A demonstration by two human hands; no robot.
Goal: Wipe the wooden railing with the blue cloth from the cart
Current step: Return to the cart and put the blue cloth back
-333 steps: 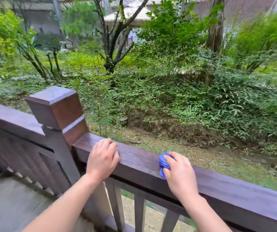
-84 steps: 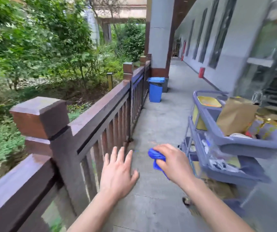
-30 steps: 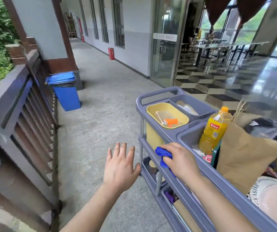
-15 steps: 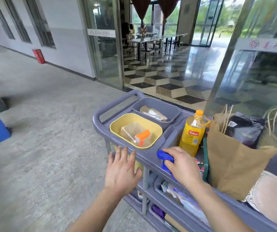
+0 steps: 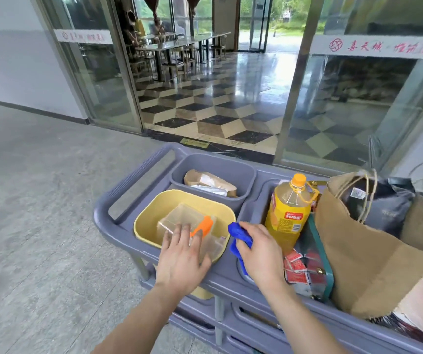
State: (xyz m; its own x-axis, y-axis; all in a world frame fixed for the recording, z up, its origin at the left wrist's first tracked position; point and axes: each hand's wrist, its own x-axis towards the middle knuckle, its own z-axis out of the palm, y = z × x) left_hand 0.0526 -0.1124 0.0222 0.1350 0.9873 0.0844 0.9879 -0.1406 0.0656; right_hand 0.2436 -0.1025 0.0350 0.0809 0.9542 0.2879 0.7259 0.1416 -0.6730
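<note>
I face a grey-purple plastic cart (image 5: 118,210). The blue cloth (image 5: 238,238) is bunched in my right hand (image 5: 261,254), which hovers over the cart's top shelf between the yellow tub and the yellow bottle. My left hand (image 5: 182,259) is flat with fingers apart over the near rim of the yellow tub (image 5: 154,210), holding nothing. The wooden railing is out of view.
The yellow tub holds a clear box with an orange piece (image 5: 202,227). A grey bin (image 5: 213,169) sits behind it. A yellow bottle (image 5: 290,213), red sachets (image 5: 296,267) and brown paper bags (image 5: 373,261) fill the shelf's right side. Glass doors (image 5: 345,98) stand behind the cart.
I have turned from the railing to the cart. Both hands have moved forward over its top shelf, the right one still gripping the blue cloth.
</note>
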